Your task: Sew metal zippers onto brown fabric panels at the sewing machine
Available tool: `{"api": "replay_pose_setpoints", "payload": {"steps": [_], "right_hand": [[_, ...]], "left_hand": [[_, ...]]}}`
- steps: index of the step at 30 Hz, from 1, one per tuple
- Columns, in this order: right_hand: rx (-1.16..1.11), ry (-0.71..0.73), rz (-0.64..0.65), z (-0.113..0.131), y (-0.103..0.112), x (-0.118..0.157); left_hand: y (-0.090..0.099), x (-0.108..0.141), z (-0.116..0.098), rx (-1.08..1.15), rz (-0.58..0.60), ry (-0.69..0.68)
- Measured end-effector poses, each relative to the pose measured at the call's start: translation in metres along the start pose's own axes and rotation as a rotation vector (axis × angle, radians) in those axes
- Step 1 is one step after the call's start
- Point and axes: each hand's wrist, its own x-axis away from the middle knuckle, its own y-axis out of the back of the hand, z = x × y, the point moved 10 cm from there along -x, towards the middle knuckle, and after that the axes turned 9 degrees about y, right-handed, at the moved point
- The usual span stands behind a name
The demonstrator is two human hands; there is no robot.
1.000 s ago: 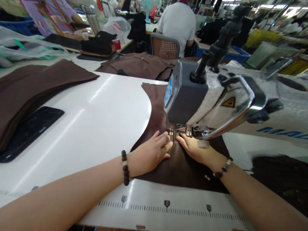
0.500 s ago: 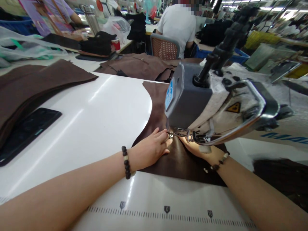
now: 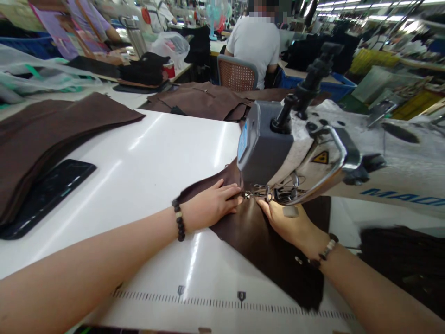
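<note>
A dark brown piece of fabric (image 3: 259, 232) lies under the presser foot (image 3: 247, 195) of a sewing machine (image 3: 267, 144). My left hand (image 3: 216, 204) rests on the fabric just left of the foot, fingers stretched out and flat. To the right of the foot, my right hand (image 3: 290, 225) lies on the same fabric with its fingers extended toward the needle area. The machine's head and finger guard hide part of the right hand. One corner of the fabric points toward the front edge of the table.
A stack of brown pieces (image 3: 62, 120) lies at left, partly over a black phone-like slab (image 3: 52, 192). More brown fabric (image 3: 198, 97) is heaped behind the white table (image 3: 167, 148). Dark cloth (image 3: 399, 260) sits at right. A person in white (image 3: 255, 46) sits ahead.
The fabric has turned under the foot, its near edge now slanting down to the right. Both hands have shifted slightly with it, and more of my right hand shows.
</note>
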Motion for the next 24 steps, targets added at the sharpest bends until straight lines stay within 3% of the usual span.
{"api": "replay_pose_setpoints", "payload": {"steps": [4, 8, 11, 14, 19, 24], "right_hand": [[0.295, -0.060, -0.009, 0.039, 0.015, 0.047], [0.215, -0.016, -0.023, 0.069, 0.020, 0.069], [0.153, -0.084, -0.029, 0.060, 0.024, 0.057], [0.056, -0.108, -0.027, 0.046, 0.018, 0.037], [-0.106, 0.006, 0.067, 0.032, -0.010, 0.027], [-0.261, 0.035, 0.044, 0.020, -0.012, 0.027]], "left_hand": [[0.015, 0.008, 0.015, -0.049, 0.003, 0.104], [0.024, 0.010, -0.007, 0.006, -0.059, 0.122], [0.016, 0.004, -0.022, -0.023, -0.080, 0.148], [0.005, -0.003, -0.023, -0.070, -0.068, 0.218], [0.002, -0.005, -0.021, -0.119, -0.080, 0.308], [0.000, -0.003, -0.022, -0.121, -0.113, 0.339]]}}
